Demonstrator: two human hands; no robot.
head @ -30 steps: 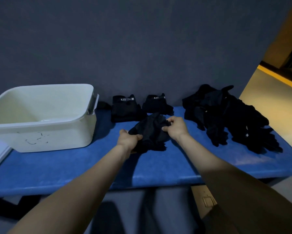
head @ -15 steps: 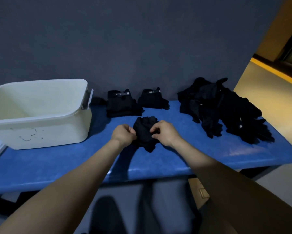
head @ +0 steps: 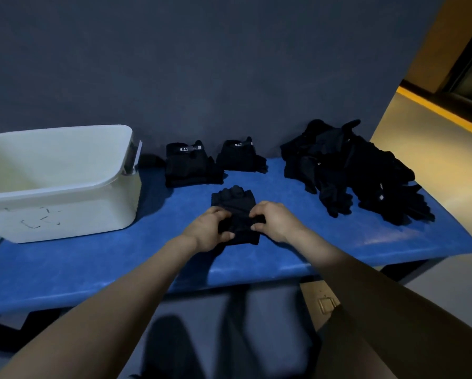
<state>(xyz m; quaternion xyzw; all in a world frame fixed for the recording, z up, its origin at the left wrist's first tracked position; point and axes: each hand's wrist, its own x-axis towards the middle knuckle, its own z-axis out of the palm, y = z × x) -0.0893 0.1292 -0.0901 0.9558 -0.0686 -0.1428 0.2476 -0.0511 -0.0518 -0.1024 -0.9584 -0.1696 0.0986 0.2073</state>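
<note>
A black glove [head: 234, 201] lies flat on the blue table [head: 92, 258] in the middle, its fingers pointing away from me. My left hand [head: 208, 229] pinches its near left edge at the cuff. My right hand [head: 275, 221] pinches the near right edge, fingers curled over the fabric. Behind it sit two folded stacks of black gloves, one on the left [head: 189, 166] and one on the right [head: 241, 157], both with white "5.11" labels.
A white plastic tub [head: 57, 203] stands on the table's left part. A loose heap of black gloves [head: 352, 170] covers the right end. A dark grey wall rises just behind the table. Floor and a yellow stripe show at the right.
The glove was bunched between my hands and raised; now it lies spread flat on the table, and both hands have drawn nearer to me along its cuff end.
</note>
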